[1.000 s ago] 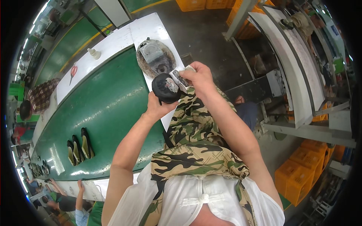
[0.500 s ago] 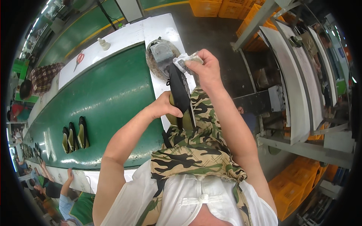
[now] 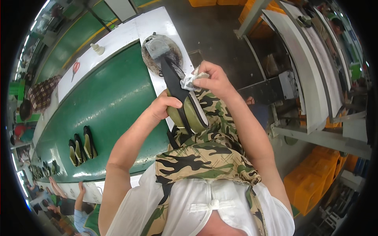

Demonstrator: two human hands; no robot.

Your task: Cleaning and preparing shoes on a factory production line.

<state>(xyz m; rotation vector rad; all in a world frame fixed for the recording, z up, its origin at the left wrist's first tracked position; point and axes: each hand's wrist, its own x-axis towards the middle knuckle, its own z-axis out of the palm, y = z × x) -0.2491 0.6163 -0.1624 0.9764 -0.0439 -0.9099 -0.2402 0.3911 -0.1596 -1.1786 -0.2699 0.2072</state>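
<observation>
My left hand (image 3: 163,105) is wrapped round the middle of a black shoe (image 3: 172,80), thumb on top. Olive-green parts show at the shoe's near end, above my camouflage apron (image 3: 204,159). The far end of the shoe reaches the rim of a round, stained dish (image 3: 148,61). My right hand (image 3: 214,80) pinches a crumpled white cloth (image 3: 189,82) against the shoe's right side, a little beyond my left hand. Part of the cloth is hidden by my fingers. On the dish sits a translucent grey container (image 3: 157,47).
A green conveyor belt (image 3: 114,98) carries several black and olive shoes (image 3: 88,143) on my left. Red-handled scissors (image 3: 76,67) and a white bottle (image 3: 97,48) lie along its white far border. Racks (image 3: 303,74) and orange crates (image 3: 303,188) stand right. Other people work at left.
My right hand has brought the cloth down along the shoe toward me. The shoe has tilted, showing more of its olive part. The whole view has shifted slightly.
</observation>
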